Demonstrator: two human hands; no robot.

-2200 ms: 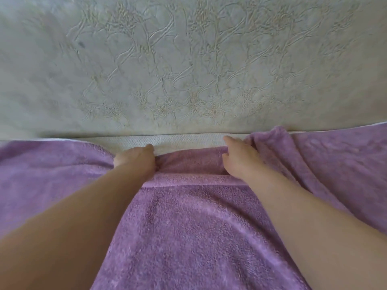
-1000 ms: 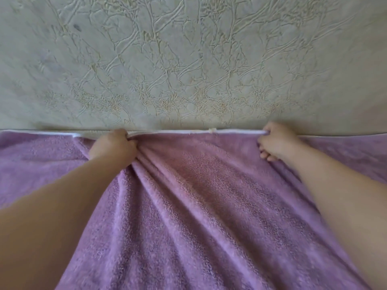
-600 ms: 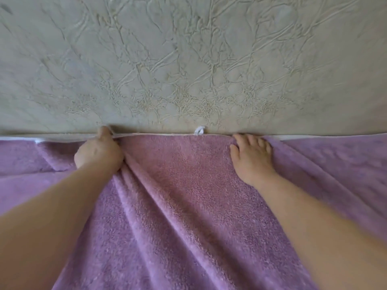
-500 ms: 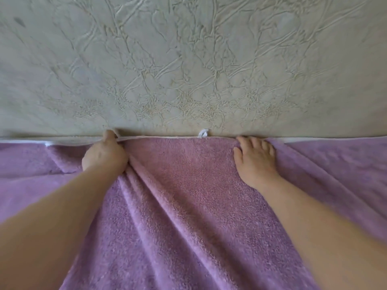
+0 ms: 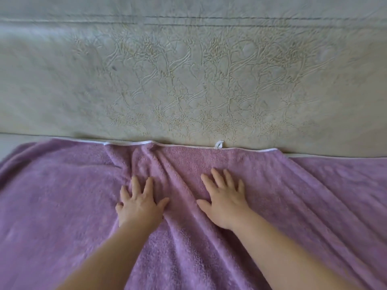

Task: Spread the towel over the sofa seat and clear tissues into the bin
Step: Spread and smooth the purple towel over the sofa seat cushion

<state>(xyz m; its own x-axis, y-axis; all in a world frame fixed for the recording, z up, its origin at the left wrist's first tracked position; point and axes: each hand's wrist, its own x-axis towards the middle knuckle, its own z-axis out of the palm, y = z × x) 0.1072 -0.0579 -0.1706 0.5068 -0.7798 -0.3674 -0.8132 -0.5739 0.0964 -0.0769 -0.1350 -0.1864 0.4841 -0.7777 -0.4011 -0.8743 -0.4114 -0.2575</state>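
Observation:
A purple towel [image 5: 62, 195] covers the sofa seat, its white-trimmed far edge lying along the foot of the backrest, with a small white loop tag [image 5: 219, 144] sticking up there. My left hand [image 5: 139, 203] lies flat on the towel with fingers spread, left of a bundle of creases [image 5: 167, 178] that runs from the far edge toward me. My right hand [image 5: 224, 197] presses flat on the towel just right of those creases, fingers straight. No tissues and no bin are in view.
The pale, cracked leather sofa backrest [image 5: 188, 80] fills the upper half of the view. A strip of bare seat [image 5: 12, 141] shows at the far left beyond the towel's corner.
My left hand has let go of the towel's far edge. Both hands have drawn back toward me and now lie flat with fingers spread. The view has pulled back, showing more backrest.

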